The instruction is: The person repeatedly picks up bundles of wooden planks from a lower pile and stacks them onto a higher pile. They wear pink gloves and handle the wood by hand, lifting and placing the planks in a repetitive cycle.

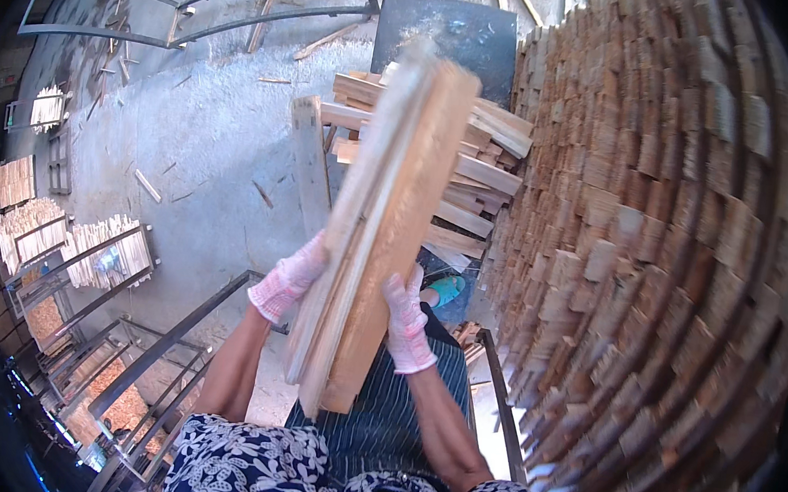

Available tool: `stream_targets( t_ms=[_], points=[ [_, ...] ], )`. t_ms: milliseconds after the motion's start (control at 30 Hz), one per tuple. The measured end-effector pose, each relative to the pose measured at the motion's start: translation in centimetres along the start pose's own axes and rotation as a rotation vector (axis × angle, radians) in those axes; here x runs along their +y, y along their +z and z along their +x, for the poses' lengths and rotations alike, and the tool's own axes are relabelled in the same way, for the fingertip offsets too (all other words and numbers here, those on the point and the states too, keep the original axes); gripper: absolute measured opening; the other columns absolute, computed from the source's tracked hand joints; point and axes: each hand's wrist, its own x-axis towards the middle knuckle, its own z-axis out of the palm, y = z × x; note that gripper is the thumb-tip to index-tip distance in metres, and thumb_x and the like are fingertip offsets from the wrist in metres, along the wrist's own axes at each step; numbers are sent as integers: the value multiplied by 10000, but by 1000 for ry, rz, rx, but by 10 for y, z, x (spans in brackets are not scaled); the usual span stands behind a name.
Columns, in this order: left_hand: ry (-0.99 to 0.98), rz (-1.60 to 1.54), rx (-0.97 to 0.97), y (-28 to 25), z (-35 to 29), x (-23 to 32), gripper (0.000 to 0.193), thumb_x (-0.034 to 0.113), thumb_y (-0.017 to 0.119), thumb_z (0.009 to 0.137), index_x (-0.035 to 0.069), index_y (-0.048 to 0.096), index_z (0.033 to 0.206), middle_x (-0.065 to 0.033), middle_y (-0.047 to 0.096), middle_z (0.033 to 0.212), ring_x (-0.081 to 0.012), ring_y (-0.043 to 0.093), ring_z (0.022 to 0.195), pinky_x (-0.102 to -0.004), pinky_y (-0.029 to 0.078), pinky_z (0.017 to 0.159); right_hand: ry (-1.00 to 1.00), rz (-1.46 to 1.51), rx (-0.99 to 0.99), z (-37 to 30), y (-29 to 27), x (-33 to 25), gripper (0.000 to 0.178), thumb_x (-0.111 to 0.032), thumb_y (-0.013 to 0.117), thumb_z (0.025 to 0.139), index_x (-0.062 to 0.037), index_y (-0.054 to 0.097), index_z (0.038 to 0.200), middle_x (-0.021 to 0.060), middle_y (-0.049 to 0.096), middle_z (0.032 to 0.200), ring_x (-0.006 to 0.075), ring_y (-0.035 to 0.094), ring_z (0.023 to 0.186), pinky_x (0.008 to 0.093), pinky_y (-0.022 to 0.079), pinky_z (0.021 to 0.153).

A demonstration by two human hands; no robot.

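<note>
Between my two gloved hands I hold a bundle of long wooden boards [401, 219], tilted with its far end leaning to the right and blurred by motion. My left hand [293, 277], in a pinkish-white knit glove, presses on the bundle's left side. On its right side my right hand [408, 322] grips in a matching glove. The fingertips of both are partly hidden by the wood. Beyond the bundle lies a loose pile of shorter wooden boards [475, 173], partly covered by what I hold.
A tall wall of stacked wood pieces [639, 230] fills the right side. Metal frames [169, 348] stand at the lower left, and another frame [174, 28] lies at the far left. A dark panel [450, 35] is behind the pile. Scraps [148, 185] litter the concrete floor.
</note>
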Motion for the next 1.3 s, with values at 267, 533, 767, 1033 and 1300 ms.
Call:
stream_targets(
  t_ms=[267,533,767,1033,1300],
  points=[
    [210,-338,247,-4,-107,78,485,251,466,1090,10,453,1510,-113,594,1411,-160,584,1235,-330,487,1050,-284,-23,-375,-69,71,-106,1041,-282,730,929,-130,-3,1653,57,360,1560,213,384,1388,364,290,1187],
    [821,-298,-414,3,-130,159,676,383,675,973,-21,446,1464,-108,599,1352,-214,610,1182,-363,530,1011,-853,-121,-317,-192,142,-240,1200,-323,815,841,-93,-52,1639,134,160,1661,256,195,1521,405,218,1230],
    [1086,383,-645,158,-175,318,766,470,563,1012,-72,362,1514,-153,510,1482,-248,484,1361,-357,371,1165,-1145,118,-71,-320,147,-326,1113,-204,820,846,-155,40,1638,114,297,1597,263,318,1458,440,318,1186],
    [792,265,-1489,387,-295,358,562,423,455,1090,55,438,1514,-68,556,1378,-142,506,1280,-334,431,1109,-1337,86,331,-428,86,-379,817,-393,733,919,-46,287,1509,151,514,1378,280,583,1213,431,545,994],
    [1253,1272,-1089,546,-283,397,1027,788,436,924,76,197,1625,-193,390,1594,-337,349,1487,-425,290,1228,-1038,-117,1023,-474,-35,-453,922,-549,762,839,-57,386,1522,180,471,1509,295,501,1344,444,435,1092]
  ],
)
